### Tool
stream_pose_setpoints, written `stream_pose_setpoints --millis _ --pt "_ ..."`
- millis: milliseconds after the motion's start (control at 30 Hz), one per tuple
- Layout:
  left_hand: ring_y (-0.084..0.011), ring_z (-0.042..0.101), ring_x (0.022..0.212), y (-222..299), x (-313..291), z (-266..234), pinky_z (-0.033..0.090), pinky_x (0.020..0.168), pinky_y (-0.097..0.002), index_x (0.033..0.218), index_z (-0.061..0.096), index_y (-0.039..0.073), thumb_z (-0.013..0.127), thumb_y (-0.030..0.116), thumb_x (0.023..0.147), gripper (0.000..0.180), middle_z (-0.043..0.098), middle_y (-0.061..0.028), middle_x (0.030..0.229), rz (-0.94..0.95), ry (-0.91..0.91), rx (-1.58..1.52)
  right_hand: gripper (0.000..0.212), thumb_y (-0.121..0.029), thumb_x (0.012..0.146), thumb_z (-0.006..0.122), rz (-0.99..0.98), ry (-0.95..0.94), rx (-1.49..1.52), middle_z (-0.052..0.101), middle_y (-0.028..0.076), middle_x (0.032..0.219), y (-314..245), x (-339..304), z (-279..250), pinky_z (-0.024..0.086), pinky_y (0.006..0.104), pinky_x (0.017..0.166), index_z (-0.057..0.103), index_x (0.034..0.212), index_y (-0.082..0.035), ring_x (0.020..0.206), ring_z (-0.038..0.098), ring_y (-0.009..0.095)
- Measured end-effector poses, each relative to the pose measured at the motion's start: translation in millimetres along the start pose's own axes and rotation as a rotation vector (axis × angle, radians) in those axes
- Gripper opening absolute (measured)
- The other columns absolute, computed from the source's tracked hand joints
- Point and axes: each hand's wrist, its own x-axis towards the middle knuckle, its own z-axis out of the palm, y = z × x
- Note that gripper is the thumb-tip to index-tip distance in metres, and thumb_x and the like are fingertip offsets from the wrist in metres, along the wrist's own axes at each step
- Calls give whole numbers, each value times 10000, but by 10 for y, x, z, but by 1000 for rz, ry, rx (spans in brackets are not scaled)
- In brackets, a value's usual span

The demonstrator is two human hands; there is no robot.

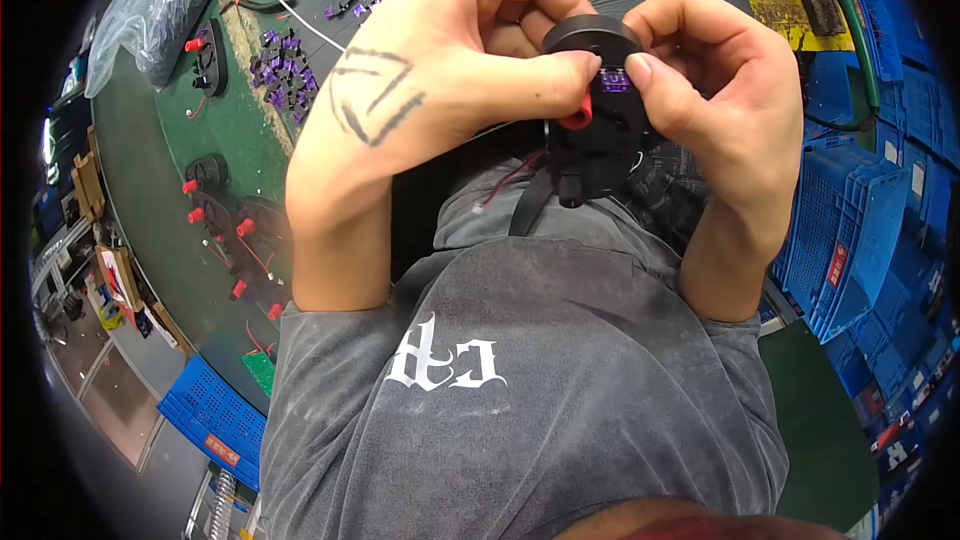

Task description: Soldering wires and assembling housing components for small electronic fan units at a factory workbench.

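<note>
My left hand [430, 80] and my right hand [735, 90] grip a black plastic housing [598, 155] between them, above my lap. The housing has a round end at the top and a short stub at its lower end. A small purple part [614, 80] sits on it between my two thumb tips, which press close on either side. Below the left thumb a red piece [576, 119] sticks out of the housing's side. Fingers of both hands curl behind the round end, partly hidden. A thin dark red wire [512, 180] with a pale plug hangs on the left.
Small black-and-purple parts [283, 70] lie in piles on the bench. Similar black housings [207, 58] with red pieces and wires line its left side, near a clear plastic bag [160, 20]. Blue crates [835, 225] stand at the right; a blue basket [213, 410] is at lower left.
</note>
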Motion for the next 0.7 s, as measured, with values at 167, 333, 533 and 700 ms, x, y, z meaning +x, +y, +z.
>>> stream_pose_setpoints --millis 167,333,533,700 --pt "-52 610 716 36 7 -6 482 646 -171 955 602 -58 671 28 791 198 638 -39 815 -34 23 11 146 -44 814 633 31 -42 17 600 -5 826 14 -3 -31 408 147 633 604 934 33 724 527 25" --pt "-49 612 702 7 21 -27 478 630 -166 929 610 -55 670 14 787 168 644 -47 813 -11 10 41 128 -44 807 634 -3 -41 27 572 -22 800 33 9 -10 380 149 609 592 909 20 699 493 15" --pt "-50 606 704 27 13 12 475 632 -164 917 618 -51 664 10 793 146 636 -36 809 -39 18 14 94 -32 800 623 31 -51 24 544 -36 775 -6 -4 -1 347 153 580 580 874 5 663 456 2" --pt "-58 611 717 -20 27 -12 479 646 -171 934 619 -48 661 29 807 154 640 -41 825 -34 10 30 92 -34 805 619 37 -55 18 562 -26 787 48 12 -5 364 151 593 587 881 9 675 475 7"
